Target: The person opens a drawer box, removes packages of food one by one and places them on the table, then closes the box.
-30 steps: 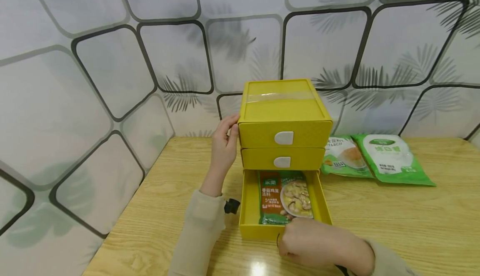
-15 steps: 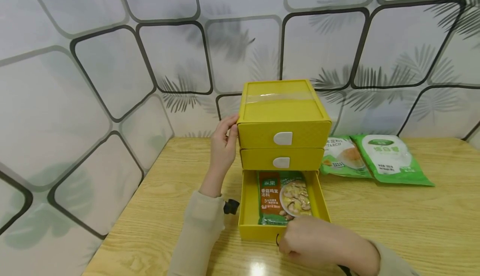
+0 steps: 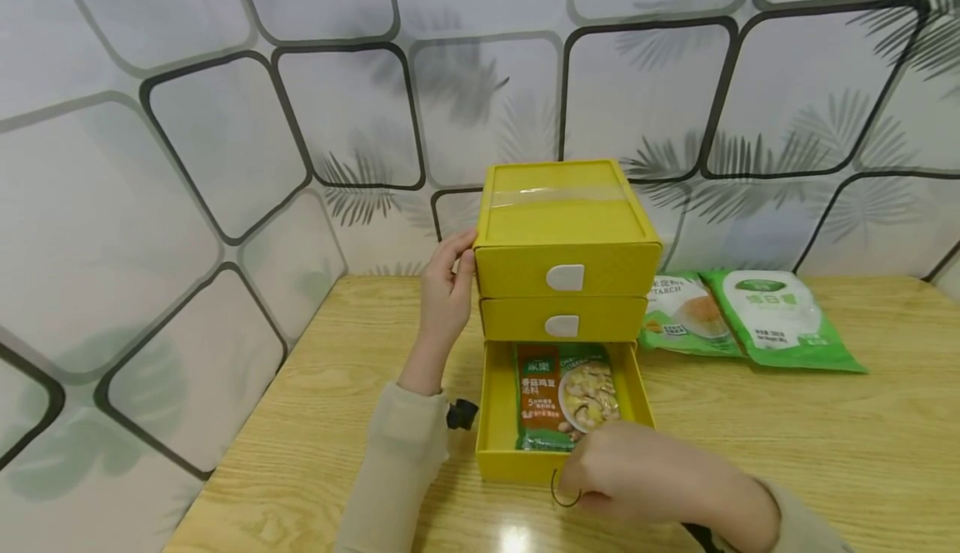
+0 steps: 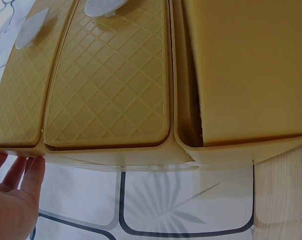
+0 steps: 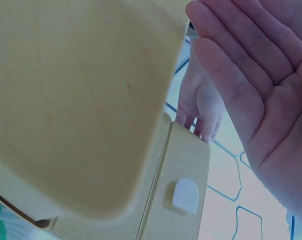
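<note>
A yellow drawer unit (image 3: 566, 219) with white tab handles stands on the table. Its bottom drawer (image 3: 498, 432) is pulled out and holds a brown-and-green soup mix packet (image 3: 542, 403) showing a bowl of food. My left hand (image 3: 446, 294) rests against the unit's left side near the top, fingertips on the edge of the casing (image 4: 111, 155). At the drawer's front right corner is my right hand (image 3: 622, 470), overlapping its front edge. The right wrist view shows this hand (image 5: 261, 75) with fingers extended beside the drawer front (image 5: 86, 110). A thin dark loop (image 3: 564, 503) hangs by its fingertips.
Two green-and-white bags lie right of the unit: a starch bag (image 3: 693, 315) and a larger bag (image 3: 783, 319). Behind stands a wall (image 3: 487, 103) with dark outlines and leaf prints. The wooden table (image 3: 750, 428) extends to both sides.
My right hand has shifted slightly right and up along the drawer front, leaving more of the dark loop in sight. My left hand, the drawer and the packet keep their places.
</note>
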The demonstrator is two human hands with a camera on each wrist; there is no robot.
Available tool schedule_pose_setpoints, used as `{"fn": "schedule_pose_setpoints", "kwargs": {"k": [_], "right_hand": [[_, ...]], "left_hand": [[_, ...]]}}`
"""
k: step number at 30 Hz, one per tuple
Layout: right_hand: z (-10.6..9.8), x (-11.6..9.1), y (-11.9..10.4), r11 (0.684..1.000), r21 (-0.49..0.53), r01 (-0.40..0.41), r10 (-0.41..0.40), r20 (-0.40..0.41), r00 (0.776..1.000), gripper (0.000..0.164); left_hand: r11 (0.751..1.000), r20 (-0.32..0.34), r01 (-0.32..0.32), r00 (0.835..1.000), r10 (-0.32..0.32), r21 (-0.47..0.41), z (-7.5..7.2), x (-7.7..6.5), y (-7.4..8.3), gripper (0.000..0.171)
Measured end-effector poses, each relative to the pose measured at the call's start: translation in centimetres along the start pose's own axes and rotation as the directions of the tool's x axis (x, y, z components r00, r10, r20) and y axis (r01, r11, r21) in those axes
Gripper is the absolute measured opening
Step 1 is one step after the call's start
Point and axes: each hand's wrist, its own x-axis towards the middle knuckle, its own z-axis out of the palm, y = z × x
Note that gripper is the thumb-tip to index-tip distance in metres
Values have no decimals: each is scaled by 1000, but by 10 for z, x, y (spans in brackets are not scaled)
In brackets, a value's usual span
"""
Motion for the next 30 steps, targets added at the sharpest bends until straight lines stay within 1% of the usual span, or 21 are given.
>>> {"fn": "schedule_pose_setpoints", "kwargs": {"k": [5,12,18,20,23,26,28,30], "right_hand": [[-7,-2,1,1000,-10,-20,21,25,999,18],[-12,-4,1,996,-87,-24,26,22,999,7],[-16,-5,4,996,-85,-30,29,-4,1000,10],[-17,-5,5,996,-73,-54,53,-9,999,10],[-19,-6,8,991,-41,-127,126,-22,992,11],[-20,-7,11,982,-14,-188,187,-62,980,14],[-20,-7,13,979,13,-205,206,-92,974,15],[-20,-7,16,973,39,-229,232,-101,967,20]], "left_hand": [[1000,-2,-4,1000,4,-3,-1,0,0,26],[1000,-4,-9,1000,9,2,-1,-1,0,25],[1000,-8,-15,1000,15,-7,1,-1,0,25],[1000,-11,-19,1000,19,-6,1,-1,-1,25],[1000,-10,-23,1000,23,-17,1,-1,-1,25],[999,-8,-16,1000,16,-35,2,-1,-1,25],[999,-8,-13,1000,13,-40,1,-1,-1,25],[999,-6,-8,1000,7,-44,1,0,-1,25]]}}
